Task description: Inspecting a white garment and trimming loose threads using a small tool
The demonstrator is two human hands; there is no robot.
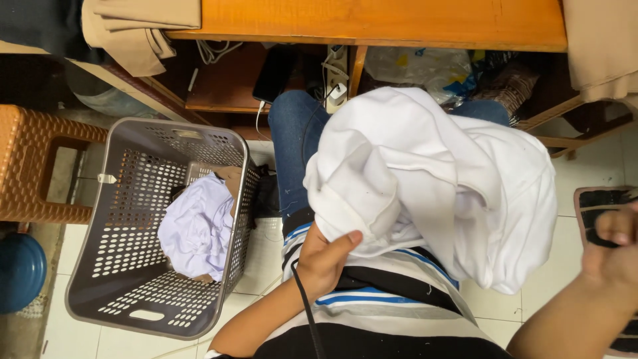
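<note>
Bright, even light; right-edge blur.

White garment [452, 179], grey perforated basket [119, 266], orange-brown stool [26, 166].

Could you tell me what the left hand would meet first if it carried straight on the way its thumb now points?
The left hand already grips the white garment on the lap; its thumb points up and right, so going on it would likely just press deeper into that bunched cloth. Depth is unclear.

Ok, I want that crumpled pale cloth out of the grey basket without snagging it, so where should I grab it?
Take the pale cloth at its bunched top, coming straight down through the open mouth of the grey basket. It lies heaped against the right-hand wall, so its raised folds are probably easiest to pinch. The left hand, holding the white garment, is nearer.
</note>
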